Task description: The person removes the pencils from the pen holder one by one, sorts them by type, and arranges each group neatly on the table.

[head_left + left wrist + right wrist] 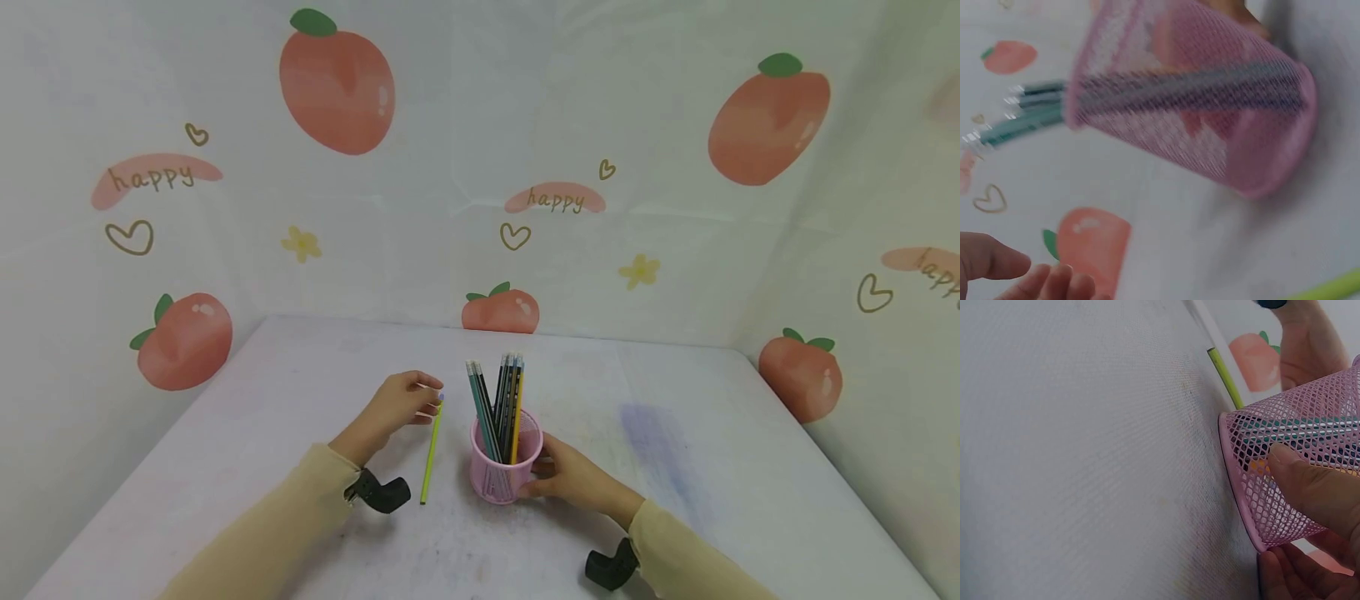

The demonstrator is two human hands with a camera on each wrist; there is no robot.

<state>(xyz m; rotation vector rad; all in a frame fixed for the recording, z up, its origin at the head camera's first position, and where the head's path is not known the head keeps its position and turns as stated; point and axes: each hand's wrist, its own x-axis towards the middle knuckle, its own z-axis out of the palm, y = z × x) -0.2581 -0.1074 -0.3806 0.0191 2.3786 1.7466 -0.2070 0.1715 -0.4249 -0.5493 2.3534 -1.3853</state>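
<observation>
I see my right hand (573,479) grasping the pink mesh cup (504,467) near the middle of the table (712,467), thumb pressed on the mesh, fingers curled round its side. The cup stands upright and holds several pencils (498,404), dark green ones and a yellow one, erasers up. My left hand (397,404) sits just left of the cup, fingertips curled at the top end of a green pencil (431,454) lying flat on the table; I cannot tell if they actually pinch it. Peach-printed cloth (337,83) hangs behind.
</observation>
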